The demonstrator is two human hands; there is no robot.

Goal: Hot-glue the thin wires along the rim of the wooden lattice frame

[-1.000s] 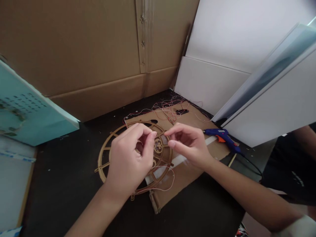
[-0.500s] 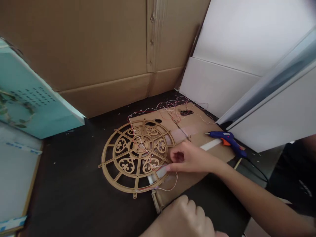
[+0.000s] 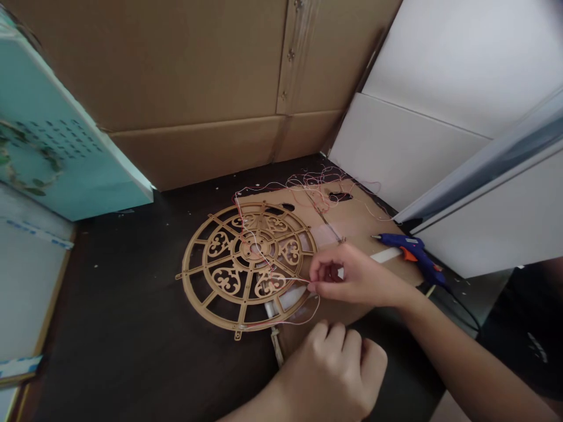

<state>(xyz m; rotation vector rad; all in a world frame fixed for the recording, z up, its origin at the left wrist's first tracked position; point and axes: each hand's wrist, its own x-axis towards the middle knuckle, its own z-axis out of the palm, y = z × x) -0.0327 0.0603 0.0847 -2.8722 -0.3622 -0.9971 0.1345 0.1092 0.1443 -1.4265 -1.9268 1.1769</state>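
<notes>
"How many hands were there?"

"Two: one left hand [image 3: 329, 369] and one right hand [image 3: 356, 275]."

"And glue guns?"

"Just one glue gun [image 3: 411, 255]."

"What about wheels?"

"One gold wheel [image 3: 248, 266], over one cardboard sheet [image 3: 365, 231]."

"Did that sheet have holes?"

"Two slots [image 3: 341, 196]."

"Could you count the wires [image 3: 308, 181]?"

"No, they were too tangled to count."

Fretwork wheel [image 3: 215, 234] lies partly on a cardboard sheet [image 3: 369, 225], overhanging its left edge onto the table [image 3: 109, 293]. Wires [image 3: 308, 179] trail across the wheel and the sheet's far end. Glue gun [image 3: 411, 252] sits right of the wheel. Cardboard wall [image 3: 176, 76] stands behind; panels [image 3: 409, 158] right; board [image 3: 53, 135] left.
</notes>
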